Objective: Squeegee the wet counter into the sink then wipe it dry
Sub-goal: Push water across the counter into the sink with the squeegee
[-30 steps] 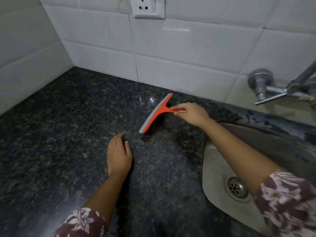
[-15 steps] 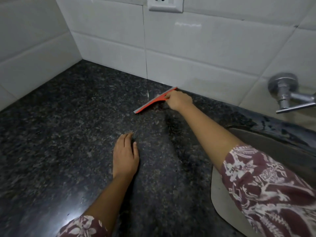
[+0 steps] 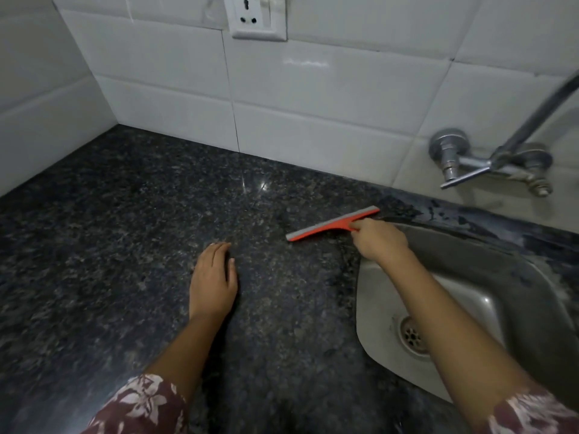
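On the dark speckled granite counter (image 3: 125, 245), just left of the sink's rim, the red squeegee (image 3: 329, 225) lies with its grey blade edge down against the stone, running slantwise from lower left to upper right, its far end close to the sink's back corner. The right hand (image 3: 377, 241) reaches in over the steel sink (image 3: 372, 308) and grips the squeegee's short handle, the fingers curled round it so that the handle itself is mostly hidden. The left hand (image 3: 214, 278) rests palm down on the counter well to the left of the blade, its fingers straight and close together, holding nothing. Both forearms come up from the bottom edge in maroon floral sleeves (image 3: 141, 405). The sink's round drain (image 3: 412, 335) shows beside the right forearm. Behind the counter stands a wall of white tiles (image 3: 313, 126), with a white socket plate (image 3: 258, 17) high up and a chrome tap (image 3: 470, 164) fixed above the sink's far side.
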